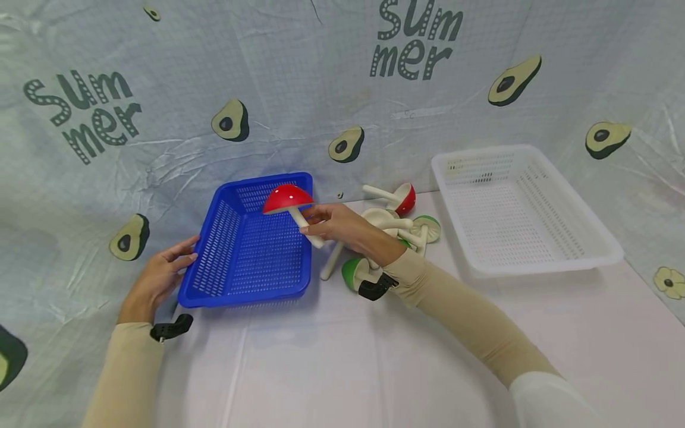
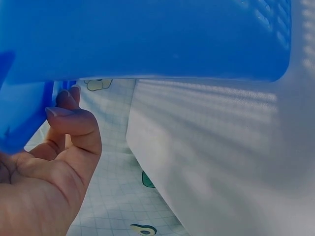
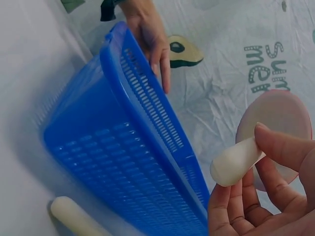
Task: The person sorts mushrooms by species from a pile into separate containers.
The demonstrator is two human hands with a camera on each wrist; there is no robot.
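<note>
In the head view my right hand (image 1: 334,223) pinches a toy mushroom (image 1: 289,198) by its pale stem, with thumb and fingers round it. Its red, white-dotted cap hangs over the right part of a blue plastic basket (image 1: 307,267); the right wrist view shows the cap's pale underside (image 3: 261,110). My left hand (image 1: 160,276) holds the basket's left rim, its fingertips (image 2: 59,112) against the edge in the left wrist view. Toy mushrooms lie in a pile right of the basket, including a green-capped one (image 1: 350,272) and a red-capped one (image 1: 407,199).
A white perforated basket (image 1: 535,267) stands at the right, beyond the pile. Behind everything hangs a pale sheet (image 1: 299,77) printed with avocados and lettering. The white tabletop (image 1: 321,356) stretches along the front. A loose mushroom stem (image 1: 332,261) lies close to the blue basket.
</note>
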